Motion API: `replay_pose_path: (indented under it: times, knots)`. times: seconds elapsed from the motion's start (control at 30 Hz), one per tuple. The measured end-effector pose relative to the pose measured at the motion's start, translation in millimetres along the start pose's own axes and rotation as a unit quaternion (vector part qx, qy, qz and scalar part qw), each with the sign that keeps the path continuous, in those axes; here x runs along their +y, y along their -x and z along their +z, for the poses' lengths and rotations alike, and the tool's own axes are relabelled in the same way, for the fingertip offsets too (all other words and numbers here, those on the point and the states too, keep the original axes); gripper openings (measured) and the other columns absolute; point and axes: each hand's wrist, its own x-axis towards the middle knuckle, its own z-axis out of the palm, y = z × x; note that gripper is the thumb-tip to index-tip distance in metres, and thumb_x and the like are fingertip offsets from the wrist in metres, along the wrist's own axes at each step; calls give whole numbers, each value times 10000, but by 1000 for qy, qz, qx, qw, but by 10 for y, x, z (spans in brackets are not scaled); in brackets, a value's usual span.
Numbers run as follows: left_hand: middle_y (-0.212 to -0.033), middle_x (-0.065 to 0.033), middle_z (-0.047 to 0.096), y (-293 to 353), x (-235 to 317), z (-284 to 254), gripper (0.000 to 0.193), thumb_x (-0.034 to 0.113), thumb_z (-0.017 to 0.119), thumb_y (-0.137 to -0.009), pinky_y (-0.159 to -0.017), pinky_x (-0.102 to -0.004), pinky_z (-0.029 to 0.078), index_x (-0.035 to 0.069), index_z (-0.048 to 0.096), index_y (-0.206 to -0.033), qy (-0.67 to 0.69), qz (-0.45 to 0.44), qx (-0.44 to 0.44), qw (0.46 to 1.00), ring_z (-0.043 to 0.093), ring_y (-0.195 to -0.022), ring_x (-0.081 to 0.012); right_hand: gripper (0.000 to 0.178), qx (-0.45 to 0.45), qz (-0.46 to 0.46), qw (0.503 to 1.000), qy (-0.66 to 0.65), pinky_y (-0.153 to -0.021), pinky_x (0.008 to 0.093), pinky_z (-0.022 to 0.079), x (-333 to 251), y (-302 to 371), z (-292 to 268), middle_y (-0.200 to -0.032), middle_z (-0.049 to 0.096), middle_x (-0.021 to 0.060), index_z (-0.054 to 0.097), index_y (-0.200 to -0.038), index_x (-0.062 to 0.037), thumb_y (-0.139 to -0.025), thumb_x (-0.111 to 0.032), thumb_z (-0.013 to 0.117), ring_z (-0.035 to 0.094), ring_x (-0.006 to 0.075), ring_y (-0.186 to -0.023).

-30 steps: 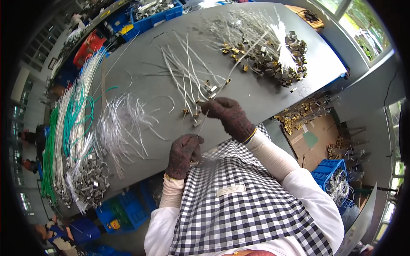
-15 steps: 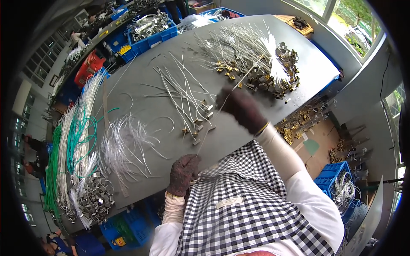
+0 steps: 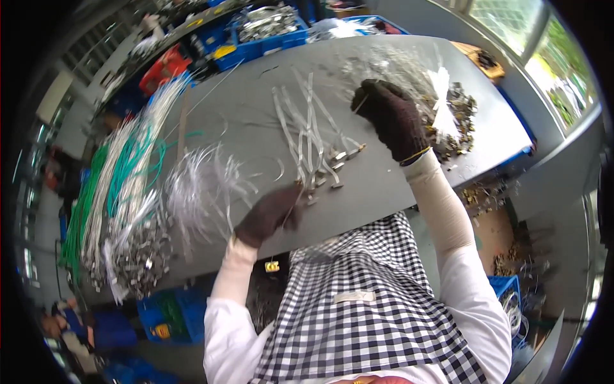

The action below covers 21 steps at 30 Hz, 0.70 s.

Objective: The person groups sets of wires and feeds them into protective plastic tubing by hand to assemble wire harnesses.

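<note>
My left hand (image 3: 272,214), in a dark knit glove, is closed at the near table edge on a thin pale strap, right by the metal ends of a fan of silvery straps (image 3: 310,144) lying mid-table. My right hand (image 3: 390,118), gloved the same, reaches far out with curled fingers over the edge of a pile of small brass-coloured fittings (image 3: 457,125) mixed with white ties (image 3: 441,86). What its fingers hold is hidden.
Bundles of white and green cables (image 3: 109,192) lie along the left of the grey table (image 3: 377,185), with clear ties (image 3: 198,189) and metal clips (image 3: 144,253) nearby. Blue bins (image 3: 268,29) stand behind. More fittings are scattered on the floor (image 3: 492,192) at right.
My right hand has left the strap ends near my left hand and stretched up and right to the fittings pile. My left hand stayed at the table edge.
</note>
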Motion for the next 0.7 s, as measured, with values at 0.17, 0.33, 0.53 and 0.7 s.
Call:
replay_pose_path:
  times: [0.17, 0.33, 0.53, 0.7]
  knots:
    - [-799, -5, 627, -316, 477, -124, 350, 313, 586, -1004, -578, -249, 451, 22, 650, -1190, 30, 71, 113, 991, 573, -650, -88, 220, -37, 207, 933, -293, -931, 319, 537, -468, -114, 925, -1126, 693, 117, 661, -1156, 47, -986, -30, 545, 677, 199, -1016]
    - [-807, -35, 636, -159, 164, -203, 296, 264, 618, -975, -600, -245, 497, -5, 669, -1086, -35, 138, 169, 975, 596, -664, -105, 231, 10, 24, 991, -128, -924, 314, 550, -474, -215, 1045, -1106, 694, 147, 677, -1127, 31, -936, 60, 551, 684, 207, -1020]
    - [-878, -85, 671, 340, -420, -248, 223, 138, 637, -939, -709, -316, 525, -26, 635, -1090, 83, 4, 122, 989, 642, -755, -178, 355, 56, -16, 997, -52, -875, 321, 570, -281, -279, 950, -1073, 709, 155, 683, -1119, 5, -829, 154, 542, 703, 238, -1013]
    - [-859, -58, 657, 751, -1230, -381, 240, 199, 615, -976, -695, -308, 514, -18, 644, -1074, 146, 33, 104, 983, 619, -742, -160, 330, 9, -48, 997, 66, -854, 346, 565, -59, -292, 1087, -1063, 718, 150, 695, -1110, -42, -820, 85, 604, 702, 282, -1009]
